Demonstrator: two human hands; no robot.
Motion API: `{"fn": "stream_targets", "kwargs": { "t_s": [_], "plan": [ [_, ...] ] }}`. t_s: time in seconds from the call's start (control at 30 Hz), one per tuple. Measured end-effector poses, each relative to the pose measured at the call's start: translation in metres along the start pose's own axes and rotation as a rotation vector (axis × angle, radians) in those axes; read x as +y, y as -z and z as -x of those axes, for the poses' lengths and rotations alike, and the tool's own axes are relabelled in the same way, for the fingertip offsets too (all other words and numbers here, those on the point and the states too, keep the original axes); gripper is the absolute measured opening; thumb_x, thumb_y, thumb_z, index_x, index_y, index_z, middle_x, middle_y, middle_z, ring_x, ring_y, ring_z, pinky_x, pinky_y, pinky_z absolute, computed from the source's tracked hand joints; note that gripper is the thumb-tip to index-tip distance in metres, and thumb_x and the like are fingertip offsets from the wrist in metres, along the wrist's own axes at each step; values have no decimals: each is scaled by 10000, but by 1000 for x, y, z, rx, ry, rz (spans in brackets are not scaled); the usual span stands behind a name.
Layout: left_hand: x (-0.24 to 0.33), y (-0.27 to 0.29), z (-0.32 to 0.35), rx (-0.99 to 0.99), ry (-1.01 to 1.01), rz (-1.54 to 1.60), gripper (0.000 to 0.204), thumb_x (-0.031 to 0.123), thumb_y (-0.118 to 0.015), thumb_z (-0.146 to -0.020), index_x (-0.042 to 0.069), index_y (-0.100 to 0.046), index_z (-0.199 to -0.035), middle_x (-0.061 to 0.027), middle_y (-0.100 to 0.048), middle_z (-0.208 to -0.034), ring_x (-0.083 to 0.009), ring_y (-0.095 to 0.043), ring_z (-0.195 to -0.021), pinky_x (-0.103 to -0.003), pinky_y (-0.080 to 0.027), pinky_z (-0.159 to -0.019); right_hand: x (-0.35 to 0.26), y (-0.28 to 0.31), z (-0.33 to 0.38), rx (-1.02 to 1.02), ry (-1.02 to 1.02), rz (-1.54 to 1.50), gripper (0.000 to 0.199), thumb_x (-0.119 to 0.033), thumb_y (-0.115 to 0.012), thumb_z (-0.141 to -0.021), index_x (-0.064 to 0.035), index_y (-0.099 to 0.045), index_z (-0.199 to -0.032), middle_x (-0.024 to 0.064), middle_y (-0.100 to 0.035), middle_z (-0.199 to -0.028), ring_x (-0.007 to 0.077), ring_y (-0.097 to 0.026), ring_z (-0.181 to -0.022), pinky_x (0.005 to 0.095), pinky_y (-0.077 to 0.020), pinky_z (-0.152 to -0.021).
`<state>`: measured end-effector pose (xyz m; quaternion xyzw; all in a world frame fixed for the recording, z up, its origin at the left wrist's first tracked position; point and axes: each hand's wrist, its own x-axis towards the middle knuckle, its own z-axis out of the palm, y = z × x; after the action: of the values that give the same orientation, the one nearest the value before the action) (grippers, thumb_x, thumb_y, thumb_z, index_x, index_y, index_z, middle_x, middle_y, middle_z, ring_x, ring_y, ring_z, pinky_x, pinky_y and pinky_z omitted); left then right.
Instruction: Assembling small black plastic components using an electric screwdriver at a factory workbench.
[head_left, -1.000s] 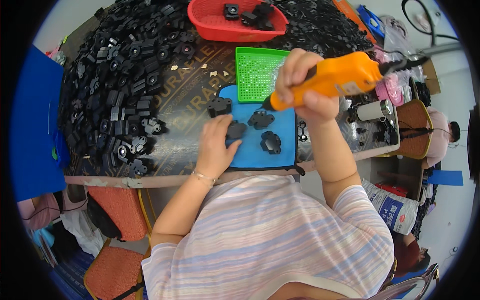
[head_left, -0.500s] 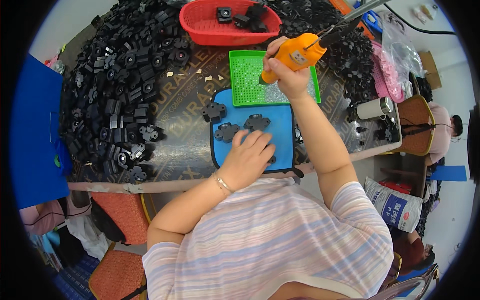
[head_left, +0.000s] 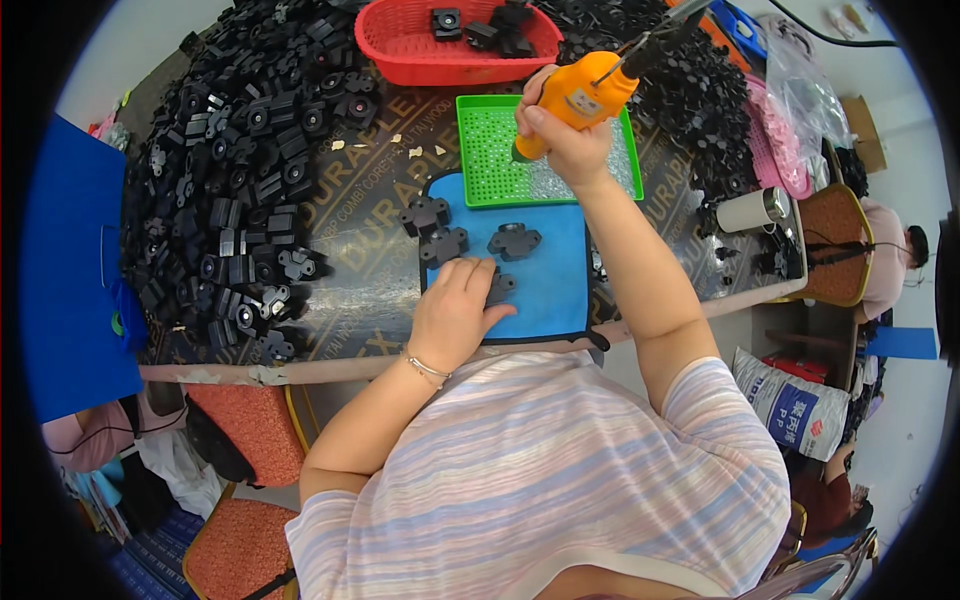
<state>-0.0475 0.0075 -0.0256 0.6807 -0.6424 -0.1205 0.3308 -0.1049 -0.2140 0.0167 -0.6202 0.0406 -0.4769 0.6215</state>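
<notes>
The right hand (head_left: 565,135) is wrapped tight around an orange electric screwdriver (head_left: 580,95), its tip pointing down into the green tray (head_left: 490,150) of small silvery screws. That tray sits just beyond the far edge of the blue mat (head_left: 545,290), touching or slightly overlapping it. A dark cable runs up from the back of the screwdriver, away from the mat.

The left hand (head_left: 455,310) lies palm down on the blue mat, fingers spread flat and pressing on a black plastic part (head_left: 500,287) that peeks out beside the fingertips; it is closed around nothing. A thin bracelet sits at that wrist.

Three more black parts lie on the mat beyond the left hand: one at the mat's far left corner (head_left: 424,214), one just nearer than it (head_left: 445,245), and one toward the mat's middle (head_left: 515,241).

The mat lies at the near edge of the dark desk (head_left: 350,260). To the left of the mat a large heap of black parts (head_left: 240,170) covers the desk. Beyond the green tray stands a red basket (head_left: 400,50) with a few black parts in it. To the right of the mat, more black parts are piled up, and a white cup (head_left: 750,210) lies on its side near the desk's right edge.
</notes>
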Motion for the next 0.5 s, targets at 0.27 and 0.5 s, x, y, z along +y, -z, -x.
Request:
{"fn": "stream_targets", "kwargs": {
  "t_s": [0.27, 0.5],
  "plan": [
    [-8, -11, 8, 57, 81, 171, 508, 161, -769, -685, -15, -550, -1109, -178, -597, -1039, -346, -564, -952, -378, -475, -815, -56, -2, 9, -196, -46, -201, 219, -114, -608, -780, -1, -501, -932, 112, -471, -894, 173, -528, -626, 293, -441, -608],
    [-7, -12, 5, 42, 96, 231, 477, 124, -756, -664, 5, -556, -1080, -161, -593, -1013, -360, -545, -949, -396, -460, -816, -90, -25, 49, -346, -192, -190, 283, -189, -695, -739, -10, -526, -878, 90, -480, -837, 127, -530, -605, 235, -454, -547]
  ]
}}
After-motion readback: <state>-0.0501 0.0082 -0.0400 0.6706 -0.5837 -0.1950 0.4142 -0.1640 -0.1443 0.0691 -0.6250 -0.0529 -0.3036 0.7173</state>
